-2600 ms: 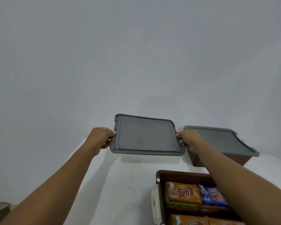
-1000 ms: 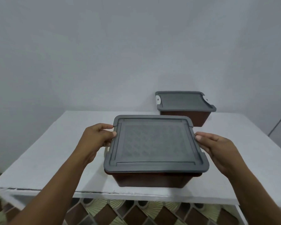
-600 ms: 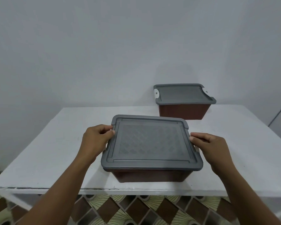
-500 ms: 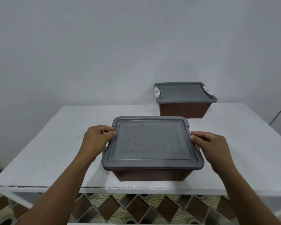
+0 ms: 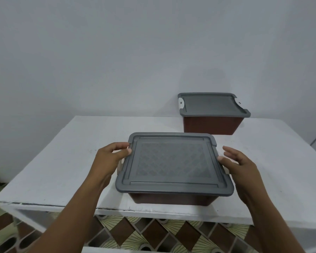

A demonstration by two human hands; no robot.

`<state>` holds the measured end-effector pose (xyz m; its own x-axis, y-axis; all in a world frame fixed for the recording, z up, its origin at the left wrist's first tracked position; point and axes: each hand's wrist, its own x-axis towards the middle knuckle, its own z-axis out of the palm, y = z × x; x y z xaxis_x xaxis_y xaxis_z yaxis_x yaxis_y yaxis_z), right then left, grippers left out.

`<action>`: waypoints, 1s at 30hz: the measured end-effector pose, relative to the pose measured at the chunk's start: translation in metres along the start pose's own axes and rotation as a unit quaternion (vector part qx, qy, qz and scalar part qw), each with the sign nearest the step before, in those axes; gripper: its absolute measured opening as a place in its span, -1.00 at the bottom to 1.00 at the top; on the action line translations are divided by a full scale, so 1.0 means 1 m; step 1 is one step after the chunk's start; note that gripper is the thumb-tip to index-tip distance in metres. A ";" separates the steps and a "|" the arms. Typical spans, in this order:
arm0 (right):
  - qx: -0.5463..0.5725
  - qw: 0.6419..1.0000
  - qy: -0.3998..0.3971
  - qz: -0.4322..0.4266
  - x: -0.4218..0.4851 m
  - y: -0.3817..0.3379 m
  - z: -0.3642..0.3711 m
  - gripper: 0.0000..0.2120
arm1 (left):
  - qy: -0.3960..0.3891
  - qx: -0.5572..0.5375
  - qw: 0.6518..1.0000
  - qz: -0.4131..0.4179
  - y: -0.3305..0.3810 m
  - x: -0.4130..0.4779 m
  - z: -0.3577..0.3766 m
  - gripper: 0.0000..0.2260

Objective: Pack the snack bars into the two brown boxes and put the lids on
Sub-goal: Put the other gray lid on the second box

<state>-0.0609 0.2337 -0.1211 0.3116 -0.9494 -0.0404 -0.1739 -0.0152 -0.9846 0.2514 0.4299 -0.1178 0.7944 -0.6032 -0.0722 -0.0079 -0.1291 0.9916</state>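
Note:
The near brown box (image 5: 173, 199) stands by the table's front edge with its grey lid (image 5: 171, 161) lying flat on it. My left hand (image 5: 109, 161) is at the lid's left edge, thumb tip on the rim and curled fingers against the corner, pinching it. My right hand (image 5: 239, 167) is at the right edge; only its thumb touches the rim, and its fingers are spread and lifted off. The far brown box (image 5: 211, 126) stands at the back right under its own grey lid (image 5: 211, 105). No snack bars show; both lids hide the contents.
Both boxes stand on a white table (image 5: 62, 161) against a plain grey wall. A white latch (image 5: 181, 103) sticks up at the far lid's left side. Below the table's front edge lies a patterned floor (image 5: 144, 234).
The lid came down from the air onto the near box, hiding the snack bars. Over the last half second my right fingers lifted off the lid and spread. My left hand stayed at the edge.

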 end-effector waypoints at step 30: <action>0.349 0.877 -0.180 0.278 -0.001 0.024 -0.004 -0.56 | 0.014 -0.034 0.998 -0.057 -0.003 -0.008 0.012 -0.82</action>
<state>-0.0695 0.2329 -0.1435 0.6572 -0.5865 -0.4734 0.1828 0.7334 -0.6547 0.2385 0.4257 -0.1212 0.8046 -0.5650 -0.1829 0.1244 -0.1408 0.9822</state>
